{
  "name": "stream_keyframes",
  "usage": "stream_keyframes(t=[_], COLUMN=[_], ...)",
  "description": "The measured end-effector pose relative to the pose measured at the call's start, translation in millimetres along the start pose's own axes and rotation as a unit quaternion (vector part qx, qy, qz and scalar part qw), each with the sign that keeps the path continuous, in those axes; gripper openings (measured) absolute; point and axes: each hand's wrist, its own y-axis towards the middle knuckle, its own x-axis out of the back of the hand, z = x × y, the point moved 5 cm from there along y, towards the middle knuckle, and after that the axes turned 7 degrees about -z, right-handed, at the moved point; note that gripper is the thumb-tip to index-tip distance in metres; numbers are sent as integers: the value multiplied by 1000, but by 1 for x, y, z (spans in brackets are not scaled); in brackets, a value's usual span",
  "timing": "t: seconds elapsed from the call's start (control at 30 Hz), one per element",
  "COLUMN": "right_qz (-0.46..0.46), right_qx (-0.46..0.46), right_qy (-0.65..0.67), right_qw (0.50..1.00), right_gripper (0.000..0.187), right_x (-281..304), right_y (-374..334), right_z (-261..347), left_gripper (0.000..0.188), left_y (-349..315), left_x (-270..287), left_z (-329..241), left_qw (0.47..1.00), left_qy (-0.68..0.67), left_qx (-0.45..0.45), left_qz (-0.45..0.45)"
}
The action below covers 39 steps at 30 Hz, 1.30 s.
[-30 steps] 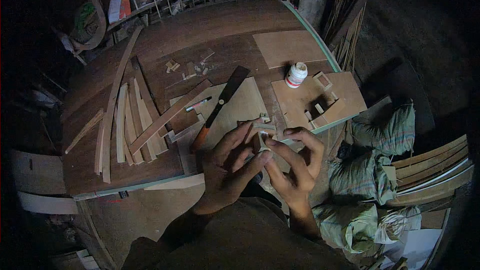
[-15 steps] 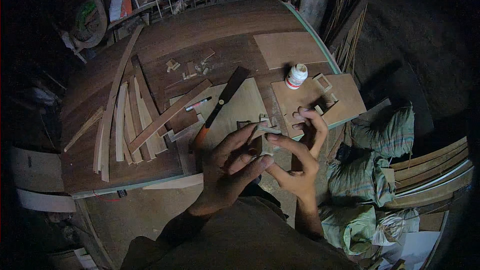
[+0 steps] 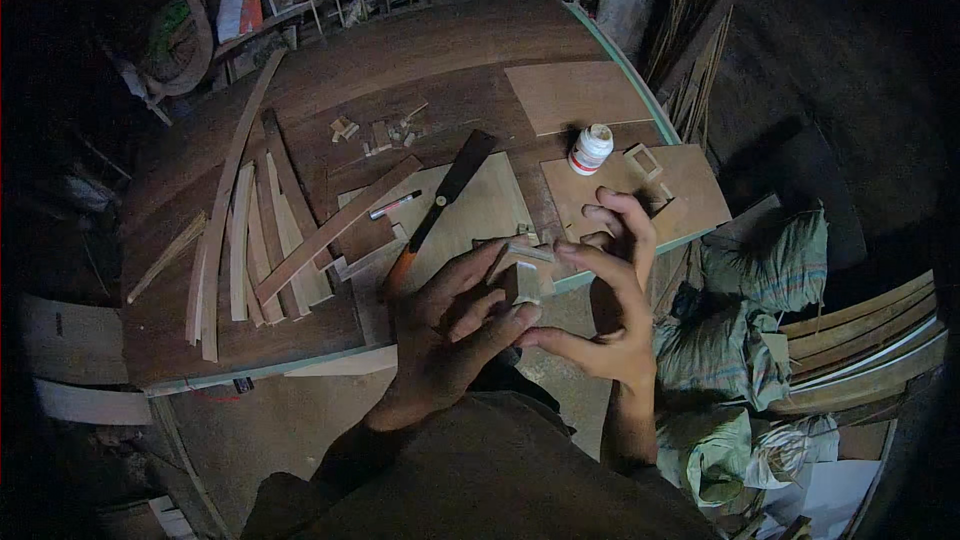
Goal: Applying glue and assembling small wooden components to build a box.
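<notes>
A small wooden frame (image 3: 524, 280), made of short strips, is pinched in my left hand (image 3: 440, 315) above the bench's near edge. My left thumb presses its lower end and the fingers reach round its far side. My right hand (image 3: 610, 315) curves round the frame's right side with fingers apart. Its index fingertip is at the frame's upper right end; whether it touches cannot be made out. The right thumb lies just below the frame. On a board at the right are another small wooden frame (image 3: 643, 162) and a white glue bottle (image 3: 591, 149) without a cap.
On the wooden bench (image 3: 420, 60) lie several long wood strips (image 3: 240, 240), a dark-bladed saw (image 3: 462, 172) with an orange handle, a marker (image 3: 395, 205) and wood offcuts (image 3: 380, 135). A thin panel (image 3: 580, 98) lies at the back right. Stuffed sacks (image 3: 720, 350) stand right of the bench.
My right hand has shifted right, its index finger and thumb drawn back from the frame's face. More of the frame shows now, still held by my left hand.
</notes>
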Motion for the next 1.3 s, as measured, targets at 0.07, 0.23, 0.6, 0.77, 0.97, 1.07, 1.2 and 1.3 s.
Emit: stream_keyframes(t=[0.07,0.23,0.6,0.77,0.97,1.07,1.2,1.3], right_qz=[7,60,-3,10,23,24,-42,-40], right_qx=[8,57,36,46,73,42,23,25], right_qy=[-28,-103,-14,-131,-182,-204,-173,-155], right_qw=[1000,991,999,990,980,978,984,987], right_gripper=[52,52,72,75,77,80,84,86], right_x=[1,-1,2,-1,0,-3,-5,-15], right_y=[-2,-5,-8,-16,-19,-31,-49,-63], right_z=[0,5,14,23,26,23,19,16], left_gripper=[60,60,47,35,35,38,43,48], left_y=[-2,-5,-1,-2,-5,-5,-5,-6], left_x=[1,-1,2,-3,-5,-8,-16,-20], left_z=[0,0,16,10,14,18,26,25], left_qw=[1000,999,992,954,967,949,995,956], left_qy=[-10,-39,88,178,156,245,-63,-287], left_qx=[-3,-27,-89,-240,-201,-198,-57,46], left_qz=[-2,11,21,37,19,29,45,28])
